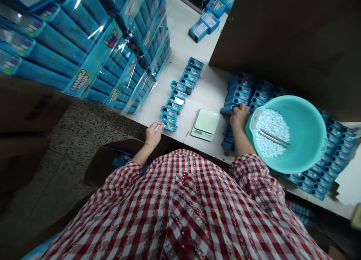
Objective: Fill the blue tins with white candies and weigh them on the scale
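Note:
My left hand [153, 134] is closed at the table's front edge, with a few small white candies showing between its fingers. Right beside it begins a line of blue candy boxes [173, 106], standing with round dark openings on top. Over to the right, my right hand [239, 116] grips the end of a blue candy box [228, 108] at the front of a packed group; its fingertips are partly hidden. A turquoise basin [307, 136] next to my right wrist contains white candies [272, 126] and a metal scoop [273, 138].
Between my hands lies a small pale-green kitchen scale [206, 124]. Plastic-wrapped stacks of blue boxes [93, 53] rise at the left. A large brown cardboard panel [287, 38] stands at the back right. More blue boxes [335, 154] crowd around the basin.

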Action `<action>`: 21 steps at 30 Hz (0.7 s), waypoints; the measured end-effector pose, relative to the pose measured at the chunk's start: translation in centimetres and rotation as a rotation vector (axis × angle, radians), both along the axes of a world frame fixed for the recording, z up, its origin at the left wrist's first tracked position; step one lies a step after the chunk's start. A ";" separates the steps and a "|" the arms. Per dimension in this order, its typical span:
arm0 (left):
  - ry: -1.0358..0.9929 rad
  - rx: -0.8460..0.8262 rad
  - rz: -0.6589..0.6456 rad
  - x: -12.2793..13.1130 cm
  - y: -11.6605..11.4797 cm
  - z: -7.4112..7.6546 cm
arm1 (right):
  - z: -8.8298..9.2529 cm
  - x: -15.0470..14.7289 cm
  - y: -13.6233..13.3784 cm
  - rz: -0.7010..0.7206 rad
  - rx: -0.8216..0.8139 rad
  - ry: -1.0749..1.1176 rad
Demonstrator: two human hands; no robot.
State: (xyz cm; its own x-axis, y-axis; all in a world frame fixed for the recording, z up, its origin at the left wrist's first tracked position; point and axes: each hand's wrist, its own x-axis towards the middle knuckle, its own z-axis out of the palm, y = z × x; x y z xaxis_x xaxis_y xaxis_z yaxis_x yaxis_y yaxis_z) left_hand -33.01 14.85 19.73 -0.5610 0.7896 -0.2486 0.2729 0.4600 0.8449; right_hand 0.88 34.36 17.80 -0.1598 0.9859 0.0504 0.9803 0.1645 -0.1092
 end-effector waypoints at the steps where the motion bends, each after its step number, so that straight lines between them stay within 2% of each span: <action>1: -0.143 -0.004 0.046 0.5 0.1 0.5 | 0.6 -0.3 -0.7 0.049 0.031 -0.012; 3: -0.504 -0.021 0.136 1.7 0.6 1.7 | 1.9 -1.2 -2.7 0.155 0.081 -0.041; 6: -1.058 -0.123 0.196 3.4 1.3 3.0 | 3.1 -3.4 -6.0 0.335 0.029 -0.095; 8: -1.282 -0.228 0.216 4.3 1.8 3.4 | 3.2 -5.1 -7.6 0.458 -0.042 -0.121; 10: -1.367 -0.309 0.251 5.1 2.1 3.3 | 3.0 -6.3 -8.5 0.539 -0.088 -0.109; 12: -1.395 -0.343 0.265 5.7 2.2 2.8 | 2.9 -6.8 -9.0 0.540 -0.106 -0.036; 16: -1.449 -0.352 0.190 6.6 1.9 1.5 | 3.6 -7.7 -11.3 0.528 -0.166 0.233; 18: -1.471 -0.337 0.164 7.0 1.7 0.8 | 3.8 -9.0 -13.2 0.626 -0.255 0.326; 21: -1.488 -0.350 0.175 7.4 1.5 0.0 | 3.5 -11.3 -15.4 0.766 -0.369 0.326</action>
